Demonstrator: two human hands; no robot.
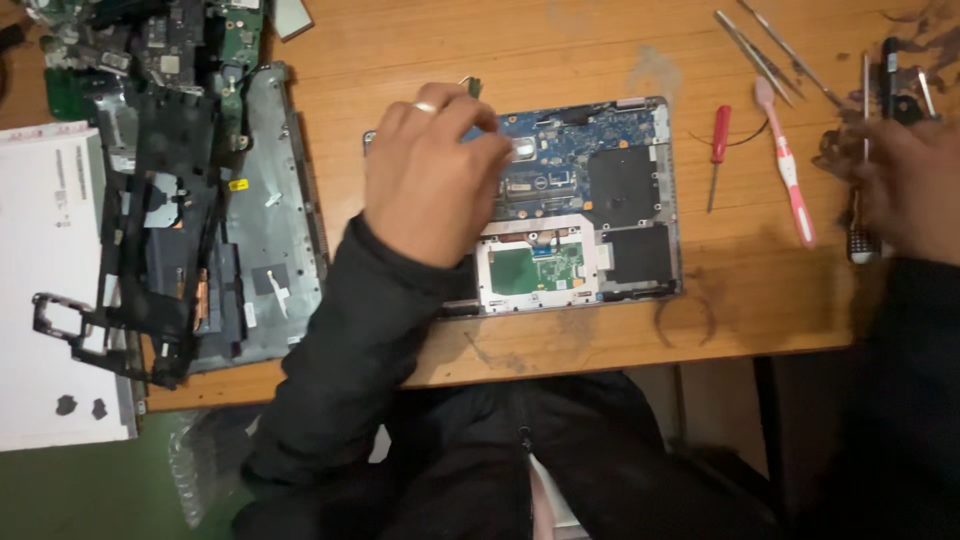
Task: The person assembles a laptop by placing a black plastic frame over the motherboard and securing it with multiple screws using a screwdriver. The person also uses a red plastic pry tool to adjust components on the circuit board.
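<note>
An opened laptop base (630, 200) lies on the wooden desk (560, 50), showing a blue circuit board, dark covers and a green board in a silver frame. My left hand (430, 180) hovers over its left part, a ring on one finger, fingertips pinched on a small green part (473, 88) just above the base's far edge. My right hand (905, 185), blurred, is at the desk's right end, over a dark tool with a striped handle (861, 243). Its grip is hidden.
A red screwdriver (719, 140), a pink toothbrush (790, 170) and metal tweezers (760, 50) lie right of the laptop. At the left sit a grey laptop shell (275, 200), a black plastic frame (160, 230), loose circuit boards (150, 40) and a white panel (45, 280).
</note>
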